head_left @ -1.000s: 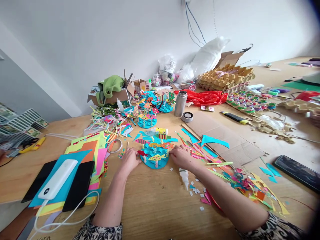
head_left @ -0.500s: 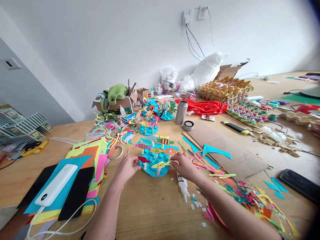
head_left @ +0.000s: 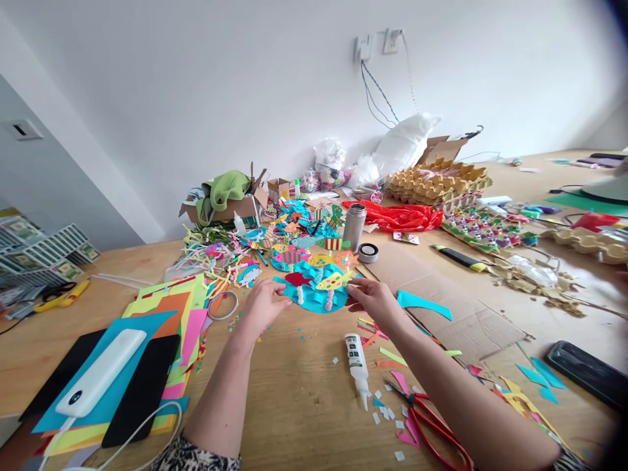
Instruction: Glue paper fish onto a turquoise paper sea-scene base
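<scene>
A blue paper fish craft (head_left: 314, 306) is held up off the wooden table between my two hands. Colourful paper fish stand on it on short stems, among them a red fish (head_left: 297, 280) and a yellow spotted fish (head_left: 333, 281). My left hand (head_left: 267, 304) pinches its left edge, and my right hand (head_left: 375, 301) grips its right edge. Below my right hand lies a white glue bottle (head_left: 356, 366). Red-handled scissors (head_left: 432, 425) rest under my right forearm, near pink paper scraps and small white squares.
Coloured paper with a white power bank (head_left: 103, 373) and phone lies at left, beside a tape roll (head_left: 223, 305). Behind the craft stand a metal flask (head_left: 354, 227) and its lid (head_left: 367, 252). Cardboard (head_left: 471, 314), a utility knife (head_left: 458, 258) and a black phone (head_left: 589, 366) are at right.
Both hands have lifted the blue fish craft and moved it forward, away from me, tilting it. The scissors and more of the glue bottle have come into sight.
</scene>
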A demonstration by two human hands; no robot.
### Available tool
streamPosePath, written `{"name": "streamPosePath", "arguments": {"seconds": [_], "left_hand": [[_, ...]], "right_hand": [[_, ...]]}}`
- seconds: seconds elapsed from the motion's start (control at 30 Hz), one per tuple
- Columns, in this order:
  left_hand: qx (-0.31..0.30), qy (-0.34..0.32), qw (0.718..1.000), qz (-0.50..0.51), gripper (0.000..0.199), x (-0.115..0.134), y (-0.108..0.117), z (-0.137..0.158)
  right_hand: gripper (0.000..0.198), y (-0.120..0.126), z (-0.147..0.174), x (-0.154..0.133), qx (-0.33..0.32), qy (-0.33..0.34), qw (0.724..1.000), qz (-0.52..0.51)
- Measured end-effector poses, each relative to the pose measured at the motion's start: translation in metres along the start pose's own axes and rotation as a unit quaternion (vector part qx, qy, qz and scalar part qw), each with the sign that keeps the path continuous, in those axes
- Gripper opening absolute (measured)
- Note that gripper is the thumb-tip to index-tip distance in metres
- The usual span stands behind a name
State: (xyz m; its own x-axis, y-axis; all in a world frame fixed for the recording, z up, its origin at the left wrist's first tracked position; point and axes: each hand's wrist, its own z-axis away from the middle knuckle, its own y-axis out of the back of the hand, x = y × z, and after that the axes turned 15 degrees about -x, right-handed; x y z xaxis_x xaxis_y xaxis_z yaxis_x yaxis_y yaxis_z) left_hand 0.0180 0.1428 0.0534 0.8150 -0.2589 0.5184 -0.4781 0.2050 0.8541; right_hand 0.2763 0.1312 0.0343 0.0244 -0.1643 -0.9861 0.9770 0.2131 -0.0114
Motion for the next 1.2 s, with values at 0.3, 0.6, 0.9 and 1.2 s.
{"name": "streamPosePath", "arguments": {"seconds": [0.3,0.6,0.9,1.2], "left_hand": [[0.034,-0.054,0.998,0.025,0.022,0.014,-0.013,-0.031],[-0.045,0.008,0.998,-0.049,0.045,0.012,-0.026,-0.043],[-0.1,-0.029,0.985,-0.138,0.022,0.024,-0.059,-0.045],[-0.061,-0.05,0.983,-0.168,0.049,0.023,-0.071,-0.09]], "right_hand": [[0.025,0.029,-0.023,-0.008,0.062,0.015,0.984,-0.168],[0.021,0.057,-0.069,-0.005,0.159,-0.003,0.969,-0.191],[0.027,0.057,-0.107,0.014,0.205,-0.032,0.964,-0.168],[0.022,0.057,-0.115,0.02,0.204,-0.043,0.965,-0.16]]}}
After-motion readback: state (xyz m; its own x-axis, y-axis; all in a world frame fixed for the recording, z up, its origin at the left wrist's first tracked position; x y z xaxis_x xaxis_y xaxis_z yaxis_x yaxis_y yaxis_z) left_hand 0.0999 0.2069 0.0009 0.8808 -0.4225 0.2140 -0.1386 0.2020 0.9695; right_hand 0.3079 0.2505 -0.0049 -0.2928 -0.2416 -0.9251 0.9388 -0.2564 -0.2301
